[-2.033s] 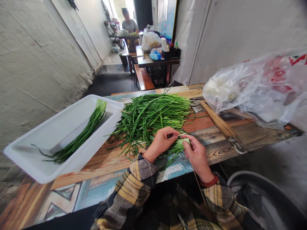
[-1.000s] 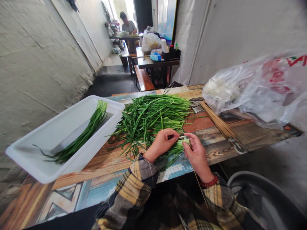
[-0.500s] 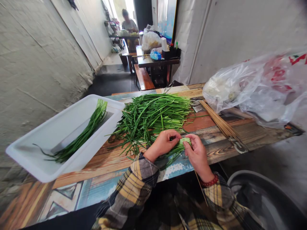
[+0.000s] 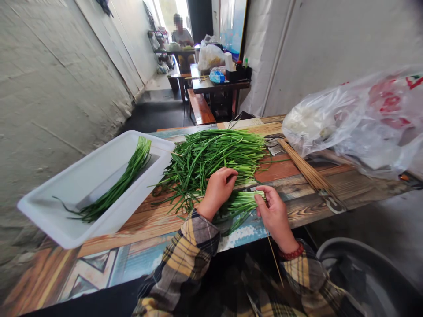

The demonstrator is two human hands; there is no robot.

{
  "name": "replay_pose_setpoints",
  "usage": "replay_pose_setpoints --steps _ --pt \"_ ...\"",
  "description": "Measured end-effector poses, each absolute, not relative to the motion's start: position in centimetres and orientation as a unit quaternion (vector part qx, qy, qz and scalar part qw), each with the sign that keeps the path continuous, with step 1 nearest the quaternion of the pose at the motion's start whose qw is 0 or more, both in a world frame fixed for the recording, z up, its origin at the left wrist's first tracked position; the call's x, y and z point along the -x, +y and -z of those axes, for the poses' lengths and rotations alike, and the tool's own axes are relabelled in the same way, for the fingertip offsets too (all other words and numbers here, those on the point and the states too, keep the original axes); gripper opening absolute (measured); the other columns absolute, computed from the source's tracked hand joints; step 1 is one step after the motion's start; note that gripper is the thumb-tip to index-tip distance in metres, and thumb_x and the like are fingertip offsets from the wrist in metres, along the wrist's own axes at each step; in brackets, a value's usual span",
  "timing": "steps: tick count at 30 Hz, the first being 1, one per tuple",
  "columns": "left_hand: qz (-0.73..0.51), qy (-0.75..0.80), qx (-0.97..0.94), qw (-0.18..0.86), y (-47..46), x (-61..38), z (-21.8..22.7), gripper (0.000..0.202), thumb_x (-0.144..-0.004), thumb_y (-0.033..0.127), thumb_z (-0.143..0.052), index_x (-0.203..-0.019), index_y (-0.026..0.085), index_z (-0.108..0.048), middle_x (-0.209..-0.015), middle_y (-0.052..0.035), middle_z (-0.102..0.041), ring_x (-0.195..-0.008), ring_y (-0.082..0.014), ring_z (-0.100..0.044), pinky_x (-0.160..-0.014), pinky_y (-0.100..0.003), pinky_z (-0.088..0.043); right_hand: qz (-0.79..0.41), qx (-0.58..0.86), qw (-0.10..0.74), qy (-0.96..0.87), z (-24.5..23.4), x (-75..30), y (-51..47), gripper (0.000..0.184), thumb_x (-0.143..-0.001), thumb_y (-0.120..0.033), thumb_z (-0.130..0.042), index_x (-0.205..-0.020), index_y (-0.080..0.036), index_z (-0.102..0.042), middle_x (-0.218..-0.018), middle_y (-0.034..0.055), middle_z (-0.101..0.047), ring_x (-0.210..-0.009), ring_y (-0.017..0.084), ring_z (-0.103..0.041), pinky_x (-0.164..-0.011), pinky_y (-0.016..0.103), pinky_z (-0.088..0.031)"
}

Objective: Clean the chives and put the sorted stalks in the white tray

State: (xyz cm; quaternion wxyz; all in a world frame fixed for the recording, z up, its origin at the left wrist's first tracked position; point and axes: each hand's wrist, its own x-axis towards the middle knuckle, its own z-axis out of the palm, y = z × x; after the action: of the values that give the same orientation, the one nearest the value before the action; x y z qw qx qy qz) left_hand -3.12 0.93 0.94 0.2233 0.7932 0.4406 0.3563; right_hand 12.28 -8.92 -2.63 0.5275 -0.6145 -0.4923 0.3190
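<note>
"Across the plank-patterned table (image 4: 142,237), what had changed in the last half second?"

"The left hand (image 4: 218,189) had left the pale ends of the small chive bunch (image 4: 243,201) and moved up to the near side of the chive pile (image 4: 211,154). The right hand (image 4: 273,215) had stayed at those pale ends, thumb and fingers clamped on them. The two hands now stood apart."

"Findings on the surface and the room?"

"The pile lay mid-table, pale stems toward the right, the bunch just in front of it. Beside it on the left, a white plastic tub (image 4: 54,237) contained a chive bundle (image 4: 122,180) lying slantwise. On the right, bamboo skewers (image 4: 304,167) lay near a clear plastic bag (image 4: 360,123) with red print. A grey bin (image 4: 366,281) stood below the table's right end. Farther back were a dark table (image 4: 218,89), a wooden bench (image 4: 201,108) and another person (image 4: 181,37)."

"And the pose of the hands?"

"The left was palm down, fingertips drawn together; whether they pinched a stem could not be told. The right reached in from its own side, a red beaded bracelet (image 4: 291,254) at the wrist. A thin stick (image 4: 274,259) slanted down from beneath it, past the table edge; whether it was gripped was not visible."
</note>
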Motion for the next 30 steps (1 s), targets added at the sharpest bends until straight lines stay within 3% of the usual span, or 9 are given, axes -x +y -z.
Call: replay_pose_setpoints --steps 9,16,20,25,30 --pt "-0.191 0.445 -0.871 0.084 0.5 2.8 -0.3 0.007 -0.079 0.019 -0.061 -0.080 0.019 -0.068 -0.082 -0.0066 -0.059 -0.082 -0.0202 -0.054 -0.074 -0.031 -0.043 -0.299 0.618 0.525 -0.503 2.9 -12.3 -8.9 0.026 -0.086 -0.041 -0.054 -0.102 -0.021 -0.058 -0.066 -0.0028 -0.057 -0.044 0.011 -0.049 -0.046 0.024 -0.040" --pt "-0.190 0.452 -0.869 0.071 0.6 2.5 -0.2 0.017 -0.082 0.013 -0.051 -0.075 0.018 -0.065 -0.081 -0.0080 -0.060 -0.081 -0.0203 -0.054 -0.074 -0.032 -0.042 -0.282 0.616 0.521 -0.520 2.6 -12.4 -8.9 0.028 -0.084 -0.039 -0.056 -0.104 -0.020 -0.062 -0.067 -0.0002 -0.062 -0.055 0.014 -0.054 -0.051 0.024 -0.041" --pt "-0.267 0.422 -0.854 0.144 0.5 2.4 -0.3 0.012 -0.078 0.010 -0.052 -0.074 0.017 -0.061 -0.081 -0.0054 -0.060 -0.080 -0.0176 -0.054 -0.073 -0.029 -0.043 -0.282 0.623 0.519 -0.513 2.5 -12.4 -8.9 0.028 -0.084 -0.039 -0.056 -0.102 -0.019 -0.063 -0.067 0.0002 -0.062 -0.055 0.014 -0.054 -0.051 0.024 -0.041" --pt "-0.315 0.388 -0.812 0.301 0.2 2.1 -0.6 0.011 -0.077 0.008 -0.051 -0.078 0.015 -0.059 -0.070 0.0007 -0.059 -0.064 -0.0112 -0.052 -0.062 -0.022 -0.041 -0.318 0.617 0.531 -0.487 2.7 -12.5 -8.9 0.029 -0.084 -0.042 -0.056 -0.103 -0.019 -0.062 -0.064 -0.0024 -0.059 -0.046 0.011 -0.049 -0.046 0.023 -0.039" --pt "-0.330 0.367 -0.797 0.348 -0.1 1.8 -0.6 0.011 -0.077 0.009 -0.053 -0.074 0.014 -0.062 -0.072 -0.0007 -0.064 -0.068 -0.0113 -0.056 -0.067 -0.021 -0.043 -0.333 0.613 0.533 -0.478 3.0 -12.6 -9.0 0.030 -0.085 -0.041 -0.056 -0.105 -0.019 -0.060 -0.061 -0.0040 -0.056 -0.044 0.010 -0.048 -0.045 0.022 -0.039"
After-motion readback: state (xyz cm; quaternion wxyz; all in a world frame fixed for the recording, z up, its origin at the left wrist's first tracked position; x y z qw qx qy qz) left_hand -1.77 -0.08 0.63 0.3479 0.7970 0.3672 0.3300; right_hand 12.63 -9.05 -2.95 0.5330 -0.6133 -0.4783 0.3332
